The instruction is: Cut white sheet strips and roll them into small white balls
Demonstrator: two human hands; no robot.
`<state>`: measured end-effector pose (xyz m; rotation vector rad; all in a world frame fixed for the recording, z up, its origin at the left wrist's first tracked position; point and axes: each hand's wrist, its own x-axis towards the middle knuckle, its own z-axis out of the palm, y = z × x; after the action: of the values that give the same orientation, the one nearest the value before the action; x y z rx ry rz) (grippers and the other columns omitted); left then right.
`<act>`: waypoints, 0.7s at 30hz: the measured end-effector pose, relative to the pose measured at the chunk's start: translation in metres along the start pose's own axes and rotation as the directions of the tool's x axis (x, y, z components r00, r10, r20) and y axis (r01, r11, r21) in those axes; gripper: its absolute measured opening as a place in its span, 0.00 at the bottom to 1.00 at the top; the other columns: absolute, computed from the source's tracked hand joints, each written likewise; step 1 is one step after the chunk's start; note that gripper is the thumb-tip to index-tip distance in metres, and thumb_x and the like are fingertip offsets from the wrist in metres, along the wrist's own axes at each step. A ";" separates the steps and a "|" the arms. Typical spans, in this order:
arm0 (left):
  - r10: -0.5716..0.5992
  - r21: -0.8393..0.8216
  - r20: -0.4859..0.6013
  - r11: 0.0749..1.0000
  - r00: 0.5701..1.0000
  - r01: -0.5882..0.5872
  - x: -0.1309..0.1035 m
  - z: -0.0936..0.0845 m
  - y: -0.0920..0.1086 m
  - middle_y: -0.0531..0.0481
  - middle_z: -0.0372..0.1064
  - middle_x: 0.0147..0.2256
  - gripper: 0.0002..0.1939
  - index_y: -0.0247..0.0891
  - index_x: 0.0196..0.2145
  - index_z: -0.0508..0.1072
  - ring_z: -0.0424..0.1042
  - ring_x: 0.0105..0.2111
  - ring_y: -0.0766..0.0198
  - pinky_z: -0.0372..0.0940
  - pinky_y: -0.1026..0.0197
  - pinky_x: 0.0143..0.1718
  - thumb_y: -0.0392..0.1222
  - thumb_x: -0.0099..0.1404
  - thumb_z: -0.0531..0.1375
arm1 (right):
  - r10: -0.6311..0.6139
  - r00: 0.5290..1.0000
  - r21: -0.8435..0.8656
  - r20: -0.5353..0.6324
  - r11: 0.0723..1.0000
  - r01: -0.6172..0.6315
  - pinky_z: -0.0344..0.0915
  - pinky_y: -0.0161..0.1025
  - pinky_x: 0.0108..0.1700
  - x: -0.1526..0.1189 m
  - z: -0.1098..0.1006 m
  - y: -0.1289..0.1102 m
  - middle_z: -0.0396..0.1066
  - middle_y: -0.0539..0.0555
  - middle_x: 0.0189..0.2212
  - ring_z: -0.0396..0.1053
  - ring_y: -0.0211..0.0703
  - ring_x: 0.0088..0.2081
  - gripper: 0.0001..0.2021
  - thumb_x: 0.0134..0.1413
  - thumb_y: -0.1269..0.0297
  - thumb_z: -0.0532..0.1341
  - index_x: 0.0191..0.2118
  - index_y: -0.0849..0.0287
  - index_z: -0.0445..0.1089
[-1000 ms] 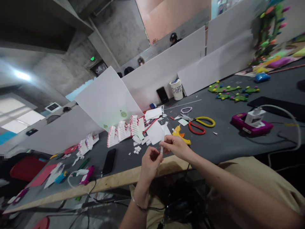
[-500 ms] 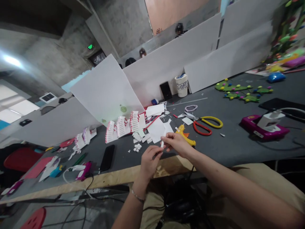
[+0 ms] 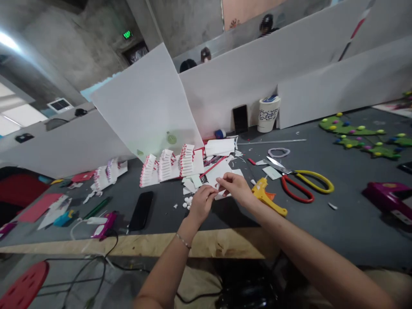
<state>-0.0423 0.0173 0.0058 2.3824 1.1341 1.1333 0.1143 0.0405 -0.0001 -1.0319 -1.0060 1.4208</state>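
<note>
My left hand (image 3: 202, 202) and my right hand (image 3: 237, 189) meet over the front of the table, fingertips pinched together. Between them is a small white strip (image 3: 217, 186), mostly covered by the fingers; its material is hard to make out. Just beyond lie white paper sheets (image 3: 215, 175) and cut card pieces (image 3: 192, 183). Small white balls (image 3: 187, 201) sit beside my left hand. A yellow glue gun (image 3: 266, 198) lies right of my right hand, with red-and-yellow-handled scissors (image 3: 298, 178) further right, blades open.
Several white cards with rows of red-tipped rolls (image 3: 166, 166) stand at left. A black phone (image 3: 141, 210) lies near the wooden table edge (image 3: 154, 243). Behind are a white board (image 3: 151, 103), a paper cup (image 3: 268, 115) and green felt pieces with coloured balls (image 3: 350, 128).
The view has shifted, with the table items appearing nearer. My hands have moved forward, further from the table edge, and still pinch the white strip, which is now more covered.
</note>
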 end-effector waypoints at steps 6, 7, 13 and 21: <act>-0.097 -0.035 0.051 0.994 0.994 0.099 0.003 0.012 -0.008 0.48 0.70 0.33 0.07 0.38 0.33 0.71 0.70 0.36 0.62 0.66 0.60 0.40 0.33 0.66 0.55 | -0.035 0.997 -0.084 -0.062 0.996 0.030 0.66 0.34 0.20 0.004 -0.007 0.011 0.71 0.48 0.18 0.70 0.41 0.22 0.20 0.39 0.44 0.67 0.21 0.55 0.64; -0.125 -0.046 0.067 0.991 0.990 0.129 0.002 0.013 -0.007 0.48 0.70 0.33 0.07 0.38 0.32 0.71 0.70 0.36 0.62 0.65 0.60 0.40 0.33 0.66 0.54 | -0.039 0.997 -0.096 -0.066 0.995 0.032 0.66 0.34 0.21 0.003 -0.008 0.012 0.71 0.48 0.18 0.70 0.41 0.22 0.20 0.40 0.44 0.67 0.21 0.55 0.64; -0.269 -0.131 0.152 0.948 0.951 0.289 0.000 0.014 0.001 0.50 0.71 0.32 0.08 0.38 0.33 0.71 0.70 0.33 0.64 0.65 0.61 0.38 0.35 0.67 0.53 | -0.059 0.995 -0.134 -0.079 0.990 0.048 0.63 0.34 0.22 -0.002 -0.014 0.011 0.72 0.48 0.18 0.67 0.37 0.20 0.18 0.44 0.47 0.66 0.21 0.56 0.66; -0.391 -0.221 0.173 0.879 0.904 0.423 0.004 0.002 0.004 0.53 0.72 0.31 0.04 0.39 0.37 0.70 0.74 0.30 0.66 0.67 0.64 0.35 0.39 0.65 0.57 | -0.070 0.994 -0.077 -0.081 0.995 0.064 0.64 0.34 0.22 -0.007 -0.010 0.003 0.74 0.50 0.19 0.68 0.38 0.20 0.18 0.45 0.47 0.66 0.22 0.56 0.68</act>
<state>-0.0371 0.0176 0.0093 1.8725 1.2829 0.9082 0.1235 0.0333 -0.0052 -1.0927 -1.0287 1.2834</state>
